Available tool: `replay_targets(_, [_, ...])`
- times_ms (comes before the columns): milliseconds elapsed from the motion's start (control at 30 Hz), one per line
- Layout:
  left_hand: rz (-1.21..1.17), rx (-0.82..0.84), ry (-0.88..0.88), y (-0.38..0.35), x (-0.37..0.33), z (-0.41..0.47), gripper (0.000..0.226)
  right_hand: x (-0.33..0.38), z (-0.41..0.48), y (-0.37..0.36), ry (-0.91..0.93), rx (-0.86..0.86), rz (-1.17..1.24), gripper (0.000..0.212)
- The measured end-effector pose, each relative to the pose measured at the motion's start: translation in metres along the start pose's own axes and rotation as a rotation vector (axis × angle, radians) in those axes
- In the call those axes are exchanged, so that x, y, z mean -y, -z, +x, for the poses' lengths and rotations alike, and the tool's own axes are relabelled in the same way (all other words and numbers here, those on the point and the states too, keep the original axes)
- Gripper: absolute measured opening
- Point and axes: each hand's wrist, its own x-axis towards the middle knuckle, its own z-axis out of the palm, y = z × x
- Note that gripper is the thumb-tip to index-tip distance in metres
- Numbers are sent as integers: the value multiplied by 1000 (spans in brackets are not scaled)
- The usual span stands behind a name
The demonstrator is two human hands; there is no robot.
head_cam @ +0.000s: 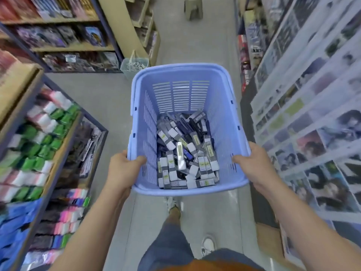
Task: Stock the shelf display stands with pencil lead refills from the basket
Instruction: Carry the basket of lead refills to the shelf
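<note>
The person carries a light blue basket [187,75] out in front at about waist height, the left hand [122,170] curled over its left rim and the right hand [254,165] gripping the right rim. A jumbled heap of pencil lead refills [185,151] lies in the basket's bottom. Stocked shelves [39,145] line the aisle on both sides.

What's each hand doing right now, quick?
Left hand: grips the near left rim of the light blue slotted plastic basket.
Right hand: grips the same basket's near right rim.
</note>
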Motion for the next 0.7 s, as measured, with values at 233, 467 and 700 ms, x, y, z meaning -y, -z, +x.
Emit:
replay_targets(233, [45, 65, -51, -26, -104, 196, 45, 113, 154, -43, -58, -116, 28, 9])
replay_targets(467, [137, 207, -197, -74, -252, 362, 14, 216, 291, -46, -87, -256, 101, 12])
replay_targets(700, [159, 439, -203, -169, -388, 539, 17, 304, 475, -41, -50, -295, 163, 19])
